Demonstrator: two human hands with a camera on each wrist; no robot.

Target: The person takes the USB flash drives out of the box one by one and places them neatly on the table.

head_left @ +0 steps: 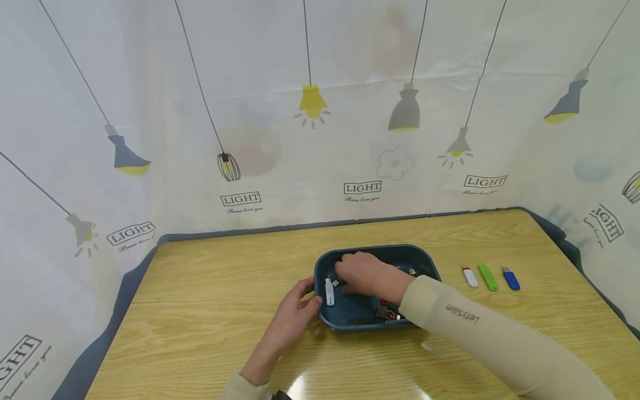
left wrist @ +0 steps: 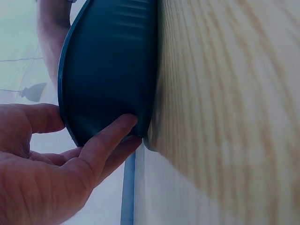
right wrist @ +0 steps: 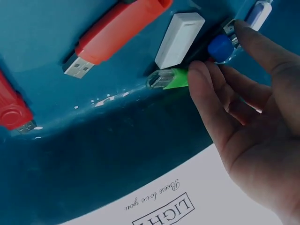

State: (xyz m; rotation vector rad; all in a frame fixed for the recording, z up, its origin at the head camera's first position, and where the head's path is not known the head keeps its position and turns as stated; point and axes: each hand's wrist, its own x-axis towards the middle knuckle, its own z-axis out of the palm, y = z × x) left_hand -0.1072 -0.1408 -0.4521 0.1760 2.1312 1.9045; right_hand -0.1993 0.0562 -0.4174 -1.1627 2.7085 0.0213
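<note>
A dark blue plastic tray (head_left: 350,326) holds several USB sticks. My left hand (head_left: 295,314) holds the tray's left end; in the left wrist view the thumb meets the rim and other fingers (left wrist: 110,138) lie against the outer wall. Inside the tray is my right hand (head_left: 367,273), its fingers spread among the sticks. In the right wrist view one fingertip touches a metal plug (right wrist: 229,26), beside a blue round piece (right wrist: 221,48). Another fingertip is against a green stick (right wrist: 176,78). A white stick (right wrist: 180,40) and a red stick (right wrist: 119,33) lie nearby.
To the right of the tray, a red-and-white stick (head_left: 469,276), a bright green stick (head_left: 488,277) and a blue stick (head_left: 511,279) lie in a row on the wooden table (head_left: 210,305). A printed curtain (head_left: 280,128) hangs behind the table.
</note>
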